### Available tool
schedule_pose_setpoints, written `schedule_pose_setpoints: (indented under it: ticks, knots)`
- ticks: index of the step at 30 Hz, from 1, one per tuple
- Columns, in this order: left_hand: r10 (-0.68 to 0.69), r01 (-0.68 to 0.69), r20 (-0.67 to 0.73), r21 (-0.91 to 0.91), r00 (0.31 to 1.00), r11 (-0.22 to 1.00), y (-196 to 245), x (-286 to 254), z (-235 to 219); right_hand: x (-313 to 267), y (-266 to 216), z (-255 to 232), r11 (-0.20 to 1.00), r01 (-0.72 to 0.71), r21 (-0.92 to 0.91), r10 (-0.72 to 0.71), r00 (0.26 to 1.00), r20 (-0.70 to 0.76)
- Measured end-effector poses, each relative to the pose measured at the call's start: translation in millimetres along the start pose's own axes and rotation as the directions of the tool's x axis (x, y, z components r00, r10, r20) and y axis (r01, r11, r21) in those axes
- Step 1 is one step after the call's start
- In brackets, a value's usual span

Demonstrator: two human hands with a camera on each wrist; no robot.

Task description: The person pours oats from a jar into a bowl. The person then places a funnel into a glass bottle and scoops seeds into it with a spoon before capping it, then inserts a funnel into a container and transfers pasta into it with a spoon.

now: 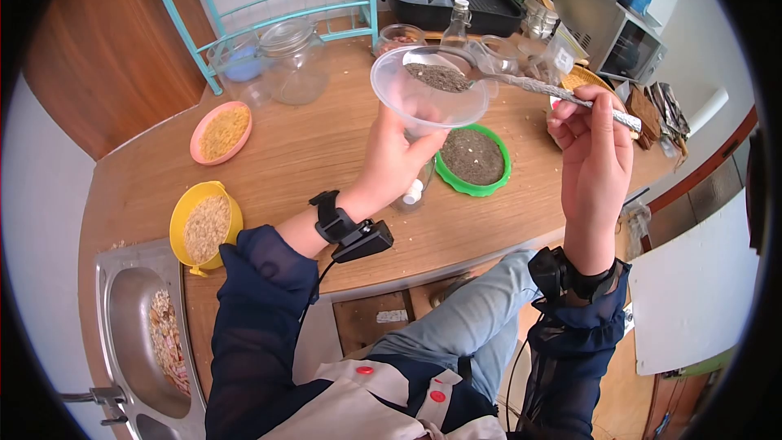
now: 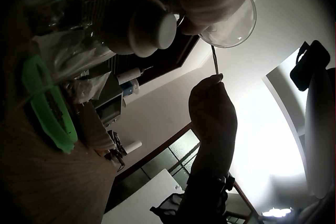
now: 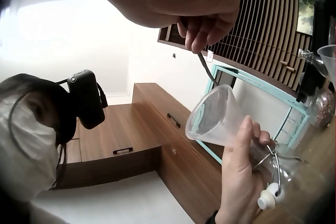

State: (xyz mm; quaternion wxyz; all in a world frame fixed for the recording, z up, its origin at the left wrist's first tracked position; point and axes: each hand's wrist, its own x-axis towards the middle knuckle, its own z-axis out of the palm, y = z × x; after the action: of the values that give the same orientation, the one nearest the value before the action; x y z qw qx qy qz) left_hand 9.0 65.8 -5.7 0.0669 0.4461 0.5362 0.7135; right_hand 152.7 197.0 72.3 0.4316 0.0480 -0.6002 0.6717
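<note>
My left hand [image 1: 391, 155] grips a clear plastic funnel [image 3: 210, 119], its thumb along the cone, where the funnel meets the neck of a glass swing-top bottle [image 3: 296, 179]. The bottle's white stopper [image 1: 414, 192] hangs beside the neck. My right hand [image 1: 599, 147] pinches the patterned handle of a metal spoon [image 1: 538, 85]. In the head view, dark grainy flakes [image 1: 440, 77] show at the spoon's bowl, over the funnel's mouth. A green dish [image 1: 503, 179] of similar dark grains sits on the counter just right of the bottle.
A pink dish [image 1: 198, 151] and a yellow bowl [image 1: 236, 212] of grains stand to the left, near a steel sink [image 1: 122, 301]. Behind are glass jars [image 1: 293, 65], a turquoise rack [image 1: 285, 10], another swing-top bottle [image 1: 457, 24] and a black tray [image 1: 497, 20].
</note>
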Motion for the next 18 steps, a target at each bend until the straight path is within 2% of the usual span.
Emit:
schedule_pose_setpoints:
  ticks: [3,4,5,6,7,8,10,14,16,18]
  knots:
    - [0.013,-0.012,0.002,-0.051,1.000,0.999,-7,-1,1,-2,0,3,0.999,0.001,-0.046,-0.003,0.999,-0.039]
    - [0.082,-0.088,-0.091,-0.065,0.992,0.994,-6,0,6,-2,0,3,0.997,0.001,-0.072,-0.005,0.999,-0.046]
    - [0.062,-0.063,-0.063,-0.005,0.996,0.998,-2,0,5,-3,-1,3,0.997,0.012,-0.070,-0.015,0.999,-0.032]
    - [0.022,-0.026,-0.086,-0.046,0.996,0.999,5,2,8,-2,-1,4,0.998,0.018,-0.065,-0.019,1.000,-0.007]
    - [0.061,-0.062,-0.053,-0.003,0.997,0.998,1,2,5,-2,0,5,0.999,0.015,-0.041,-0.016,1.000,-0.013]
    - [0.050,-0.052,-0.044,-0.024,0.998,0.998,-1,2,3,-2,-1,6,0.998,0.022,-0.058,-0.023,1.000,-0.018]
    - [0.042,-0.040,-0.021,0.076,0.999,0.996,3,2,1,-2,0,7,0.998,0.038,-0.040,-0.039,0.999,-0.018]
    - [0.064,-0.061,-0.038,0.092,0.997,0.994,7,3,3,-1,3,6,0.998,0.047,-0.053,-0.049,0.998,-0.035]
    - [0.054,-0.053,-0.005,0.135,0.999,0.989,5,3,2,0,3,4,0.995,0.047,-0.093,-0.042,0.998,0.048]
    - [0.058,-0.046,-0.080,0.155,0.995,0.987,8,4,3,3,12,7,0.995,0.065,-0.072,-0.064,0.998,0.016]
